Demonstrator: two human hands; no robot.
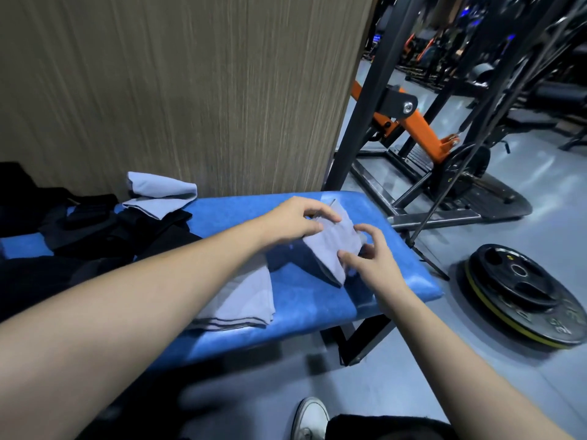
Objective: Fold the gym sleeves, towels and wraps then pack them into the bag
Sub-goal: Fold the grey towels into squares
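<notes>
A light grey towel (330,246) lies partly lifted over the right end of the blue bench (305,309). My left hand (293,222) pinches its far edge, and my right hand (370,257) grips its near right edge with curled fingers. The rest of the same towel (244,300) drapes flat on the bench under my left forearm. A second grey towel (158,193), loosely folded, sits at the back of the bench by the wall. Black sleeves or wraps (120,230) lie piled at the left, next to a dark bag (19,198), only partly in view.
A wood-grain wall (190,90) stands right behind the bench. Black weight plates (521,293) lie stacked on the grey floor at the right. A black and orange machine frame (413,128) stands behind them. My white shoe (309,419) shows at the bottom.
</notes>
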